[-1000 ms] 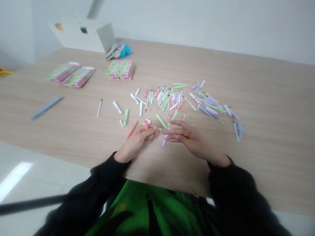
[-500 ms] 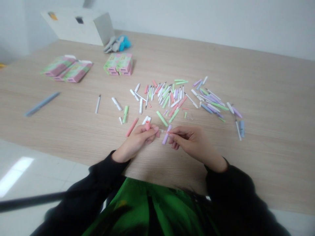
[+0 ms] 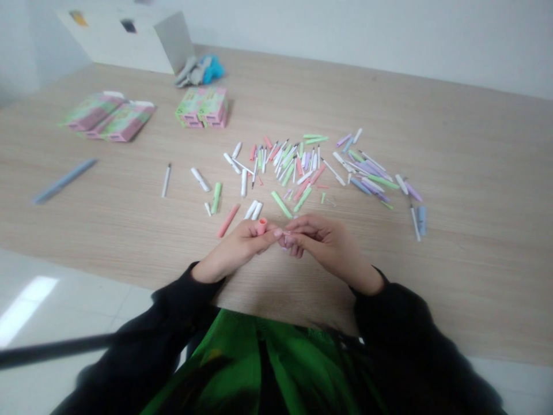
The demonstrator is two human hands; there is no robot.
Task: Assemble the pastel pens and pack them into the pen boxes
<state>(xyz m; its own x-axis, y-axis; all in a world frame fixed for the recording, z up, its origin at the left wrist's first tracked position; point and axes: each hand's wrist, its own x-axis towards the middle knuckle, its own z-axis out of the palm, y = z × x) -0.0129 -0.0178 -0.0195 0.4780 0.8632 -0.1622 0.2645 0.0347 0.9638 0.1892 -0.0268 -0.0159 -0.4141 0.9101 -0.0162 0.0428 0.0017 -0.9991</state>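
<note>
My left hand [image 3: 238,246] is closed round a short pink pen barrel [image 3: 260,226] whose open end points up. My right hand [image 3: 322,242] is closed in a pinch, its fingertips meeting the left hand's fingertips; what it pinches is too small to make out. Both hands rest at the near side of the wooden table [image 3: 475,242]. Just beyond them lies a scatter of pen parts [image 3: 302,167] in white, pink, green and purple. A long pink barrel [image 3: 228,220] lies left of my left hand.
Pink and green boxes [image 3: 108,117] lie at the far left, and another pair of boxes [image 3: 202,107] stands further in. A blue-grey pen [image 3: 63,181] lies alone at the left. A white carton [image 3: 129,36] and a grey and blue cloth [image 3: 199,69] sit at the back.
My right hand went from open with fingers stretched to a pinch and came in against the left hand's fingertips. The purple piece seen by my fingers earlier no longer shows. The view dipped slightly.
</note>
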